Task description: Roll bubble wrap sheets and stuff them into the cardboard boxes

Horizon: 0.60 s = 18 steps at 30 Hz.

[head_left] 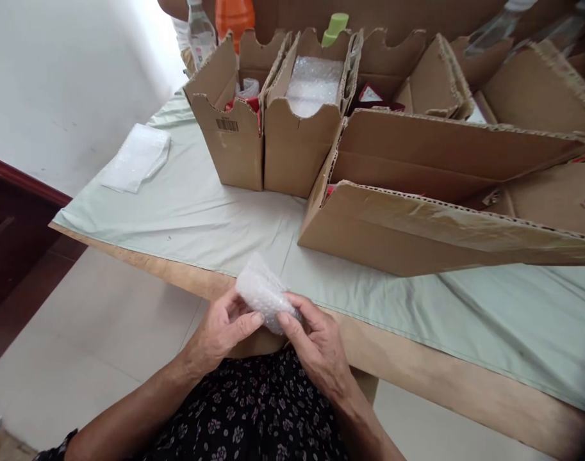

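A small bubble wrap pouch (261, 288) is held between both hands over the table's front edge, tilted with its upper end pointing away from me. My left hand (225, 326) grips its left side, thumb on top and fingers behind. On the right side, my right hand (316, 333) pinches it with the thumb in front and the index finger along the far edge. Whether anything lies inside the wrap cannot be made out. Farther left on the cloth lies a flat stack of bubble wrap pouches (138, 157).
A pale green cloth (196, 211) covers the table. Cut cardboard boxes (239, 144) stand along the back, one holding bubble wrap (314, 83). A long cardboard box (417, 230) reaches toward the right front. Behind them are an orange bottle (234, 19) and clear bottles (200, 35).
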Motion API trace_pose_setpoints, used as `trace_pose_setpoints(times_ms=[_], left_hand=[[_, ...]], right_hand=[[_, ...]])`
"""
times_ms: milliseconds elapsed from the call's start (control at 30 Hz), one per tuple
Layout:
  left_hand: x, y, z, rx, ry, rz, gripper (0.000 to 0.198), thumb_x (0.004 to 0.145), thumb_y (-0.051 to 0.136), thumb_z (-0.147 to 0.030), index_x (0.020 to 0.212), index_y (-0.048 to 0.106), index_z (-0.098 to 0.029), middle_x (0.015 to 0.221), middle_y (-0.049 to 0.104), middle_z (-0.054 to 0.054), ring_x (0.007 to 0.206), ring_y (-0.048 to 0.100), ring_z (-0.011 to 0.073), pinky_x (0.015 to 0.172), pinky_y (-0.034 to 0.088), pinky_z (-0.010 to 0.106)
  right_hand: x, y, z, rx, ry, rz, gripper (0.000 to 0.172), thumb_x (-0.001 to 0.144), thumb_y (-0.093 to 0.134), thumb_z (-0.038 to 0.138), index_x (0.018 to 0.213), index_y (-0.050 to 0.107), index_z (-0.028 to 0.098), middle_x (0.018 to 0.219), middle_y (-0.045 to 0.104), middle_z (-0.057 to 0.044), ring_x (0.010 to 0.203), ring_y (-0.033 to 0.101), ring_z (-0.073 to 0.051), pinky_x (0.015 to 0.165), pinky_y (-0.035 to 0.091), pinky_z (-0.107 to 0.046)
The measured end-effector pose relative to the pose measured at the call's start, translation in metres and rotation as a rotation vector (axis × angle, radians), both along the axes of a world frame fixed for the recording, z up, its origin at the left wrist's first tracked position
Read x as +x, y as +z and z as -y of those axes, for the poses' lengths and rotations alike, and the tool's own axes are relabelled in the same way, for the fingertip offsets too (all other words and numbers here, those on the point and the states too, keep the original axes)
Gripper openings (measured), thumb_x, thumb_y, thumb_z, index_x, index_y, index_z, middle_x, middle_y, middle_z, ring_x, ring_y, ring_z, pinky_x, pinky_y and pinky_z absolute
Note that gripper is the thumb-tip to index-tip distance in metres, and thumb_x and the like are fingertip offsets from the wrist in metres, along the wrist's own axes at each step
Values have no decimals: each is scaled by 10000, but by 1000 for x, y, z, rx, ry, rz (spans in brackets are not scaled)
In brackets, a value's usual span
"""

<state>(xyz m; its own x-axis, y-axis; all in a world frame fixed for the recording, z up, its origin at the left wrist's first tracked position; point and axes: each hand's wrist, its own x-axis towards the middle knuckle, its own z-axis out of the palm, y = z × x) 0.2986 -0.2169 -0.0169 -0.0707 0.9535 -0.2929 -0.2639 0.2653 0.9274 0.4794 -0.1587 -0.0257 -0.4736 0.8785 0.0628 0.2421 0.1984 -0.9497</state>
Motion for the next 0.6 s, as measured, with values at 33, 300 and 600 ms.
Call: trace_pose_setpoints(times_ms=[33,300,600], left_hand=[[4,-2,-2,3,3,71,459,872,810,-443,1232,728,-170,1234,781,130,1151,738,293,1044,573,435],[19,9,-11,132,-59,-374,217,888,728,-204,1105,722,-213,1056,800,35,957,747,189,880,587,303],[24,19,-26,622,-309,-745,413,900,701,-190,1296,601,-254,1174,749,78,1089,727,240,909,618,355]], right_hand=[[2,0,3,18,29,-2,233,1045,563,353,1170,734,256,1095,782,-37,999,728,-212,902,576,-361],[50,14,-3,244,-58,168,629,957,669,589,1482,548,265,1462,613,-140,1266,646,-300,973,578,-453],[71,77,-18,417,169,237,99,1002,614,201,1064,670,254,948,783,-1,827,738,-174,783,586,-324]])
